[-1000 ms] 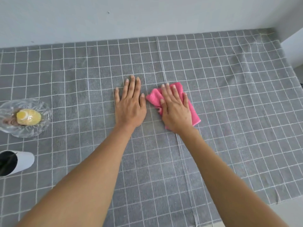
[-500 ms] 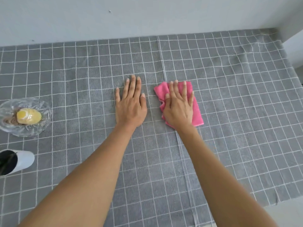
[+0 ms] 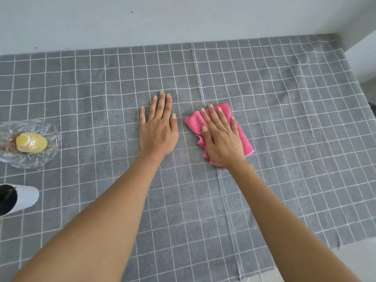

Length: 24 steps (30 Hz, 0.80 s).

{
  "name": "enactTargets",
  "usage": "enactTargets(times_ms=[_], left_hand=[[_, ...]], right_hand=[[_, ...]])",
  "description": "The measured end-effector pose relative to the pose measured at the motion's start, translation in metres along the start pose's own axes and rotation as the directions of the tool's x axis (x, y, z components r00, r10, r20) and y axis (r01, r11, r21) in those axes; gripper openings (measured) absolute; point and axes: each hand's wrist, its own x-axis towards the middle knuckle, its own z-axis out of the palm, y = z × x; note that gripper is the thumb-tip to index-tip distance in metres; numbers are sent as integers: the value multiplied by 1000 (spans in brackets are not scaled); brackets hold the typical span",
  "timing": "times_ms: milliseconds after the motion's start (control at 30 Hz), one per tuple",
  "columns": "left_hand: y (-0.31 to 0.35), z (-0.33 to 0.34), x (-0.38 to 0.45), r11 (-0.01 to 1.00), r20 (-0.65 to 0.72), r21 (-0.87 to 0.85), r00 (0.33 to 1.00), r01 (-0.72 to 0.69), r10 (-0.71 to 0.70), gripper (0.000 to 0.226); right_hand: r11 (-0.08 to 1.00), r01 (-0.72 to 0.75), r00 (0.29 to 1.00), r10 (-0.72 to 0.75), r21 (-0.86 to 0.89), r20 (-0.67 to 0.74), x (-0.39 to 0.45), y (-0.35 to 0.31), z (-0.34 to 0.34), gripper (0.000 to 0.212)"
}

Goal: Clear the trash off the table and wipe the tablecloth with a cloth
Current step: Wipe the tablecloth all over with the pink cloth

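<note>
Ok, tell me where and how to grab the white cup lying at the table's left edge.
Grip the white cup around its side wall, coming down from above. It lies tipped over on the tablecloth, its dark mouth facing left and partly out of frame, so the rounded wall is the open part for the fingers.

Both hands lie flat mid-table on the tablecloth (image 3: 284,119): left hand (image 3: 158,131) just beside the right hand (image 3: 222,142), which rests on the cloth (image 3: 245,139). Far left, a glass dish (image 3: 50,137) w/ a small bottle (image 3: 31,142) in it; nearer the person, at the left edge, a cup (image 3: 24,197).
</note>
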Motion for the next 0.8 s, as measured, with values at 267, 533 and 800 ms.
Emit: enactTargets(times_ms=[267, 533, 800], left_hand=[[-4, -8, 0, 998, 84, -60, 996, -24, 29, 53], [-81, -28, -86, 1000, 66, -3, 998, 22, -22, 56], [-102, -31, -117, 997, 38, 18, 996, 79, -79, 56]], right_hand=[[861, -502, 855, 509, 86, -100, -9, 75, -23, 52], [699, -659, 691, 709, 278, -144, -19, -38, 15, 54], [996, 76, 991, -80, 40, 105, -55, -106, 41, 51]])
